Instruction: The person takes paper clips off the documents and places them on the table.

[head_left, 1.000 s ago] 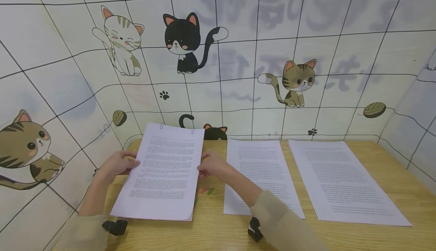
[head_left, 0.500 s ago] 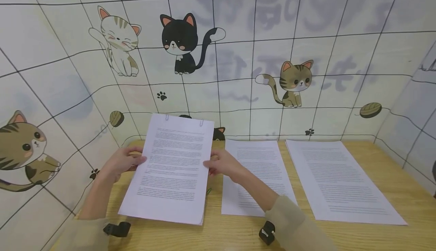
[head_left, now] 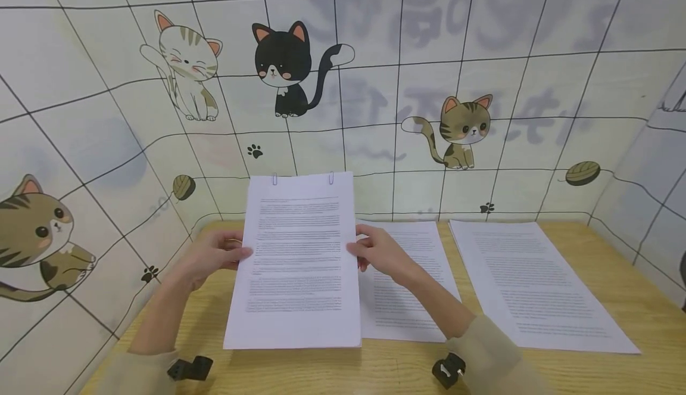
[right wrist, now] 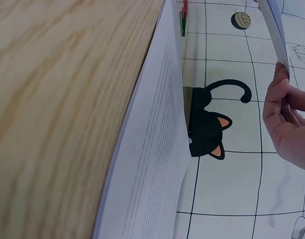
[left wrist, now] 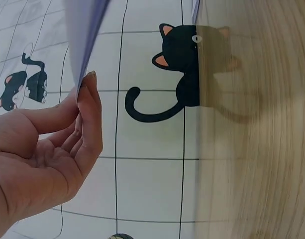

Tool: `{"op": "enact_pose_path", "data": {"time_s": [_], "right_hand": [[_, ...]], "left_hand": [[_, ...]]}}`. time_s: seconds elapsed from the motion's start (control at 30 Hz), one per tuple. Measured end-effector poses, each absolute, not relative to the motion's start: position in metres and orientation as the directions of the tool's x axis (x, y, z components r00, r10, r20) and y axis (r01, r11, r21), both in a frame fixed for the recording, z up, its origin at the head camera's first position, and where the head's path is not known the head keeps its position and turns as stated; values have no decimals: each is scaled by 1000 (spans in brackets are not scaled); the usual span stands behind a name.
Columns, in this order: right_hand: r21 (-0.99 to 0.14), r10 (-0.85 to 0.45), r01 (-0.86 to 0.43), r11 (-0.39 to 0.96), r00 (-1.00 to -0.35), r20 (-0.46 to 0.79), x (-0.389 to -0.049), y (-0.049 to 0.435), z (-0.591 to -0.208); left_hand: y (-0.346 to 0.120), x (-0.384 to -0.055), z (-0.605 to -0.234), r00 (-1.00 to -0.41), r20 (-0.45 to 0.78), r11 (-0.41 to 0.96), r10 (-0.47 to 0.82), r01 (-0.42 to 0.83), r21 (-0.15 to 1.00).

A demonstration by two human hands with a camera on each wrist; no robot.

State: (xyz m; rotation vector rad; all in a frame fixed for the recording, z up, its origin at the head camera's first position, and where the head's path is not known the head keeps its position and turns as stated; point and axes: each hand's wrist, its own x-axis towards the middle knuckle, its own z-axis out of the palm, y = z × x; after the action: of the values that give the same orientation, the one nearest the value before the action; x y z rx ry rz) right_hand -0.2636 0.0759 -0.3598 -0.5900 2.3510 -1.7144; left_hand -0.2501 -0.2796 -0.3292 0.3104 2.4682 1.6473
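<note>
Held up in front of the wall is a stack of printed paper (head_left: 300, 276), tilted back with its text facing me. Two paper clips (head_left: 275, 179) sit on its top edge, one toward each corner. My left hand (head_left: 214, 255) pinches the stack's left edge, thumb in front and fingers behind. On the opposite edge my right hand (head_left: 383, 252) pinches it at about the same height. Seen edge-on in the left wrist view, the held paper (left wrist: 85, 45) runs up from between thumb and fingers. In the right wrist view the held paper (right wrist: 275, 32) rises above that hand.
A second printed stack (head_left: 412, 299) lies on the wooden table (head_left: 396, 371), partly behind the held one and my right arm. Another stack (head_left: 546, 288) lies further right. Red and green paper clips (right wrist: 183, 20) show in the right wrist view. A cat-patterned wall (head_left: 370, 145) closes the back.
Both hands have carried the clipped stack up and to the right and straightened it. It now overlaps the middle stack and hides the loose clips on the table in the head view.
</note>
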Motion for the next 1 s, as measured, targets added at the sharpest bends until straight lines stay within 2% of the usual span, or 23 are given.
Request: {"op": "enact_pose_path", "data": {"time_s": [0.43, 0.63, 1.0], "right_hand": [[-910, -412, -316, 268, -891, 188, -251, 122, -353], [-871, -439, -393, 294, -865, 242, -248, 148, -348], [-851, -438, -377, 366, -876, 200, -237, 185, -339]], "left_hand": [[-240, -242, -330, -963, 13, 331, 269, 105, 938], [-218, -241, -332, -948, 39, 306, 315, 140, 942], [-178, -238, -337, -923, 74, 226, 378, 170, 959]]}}
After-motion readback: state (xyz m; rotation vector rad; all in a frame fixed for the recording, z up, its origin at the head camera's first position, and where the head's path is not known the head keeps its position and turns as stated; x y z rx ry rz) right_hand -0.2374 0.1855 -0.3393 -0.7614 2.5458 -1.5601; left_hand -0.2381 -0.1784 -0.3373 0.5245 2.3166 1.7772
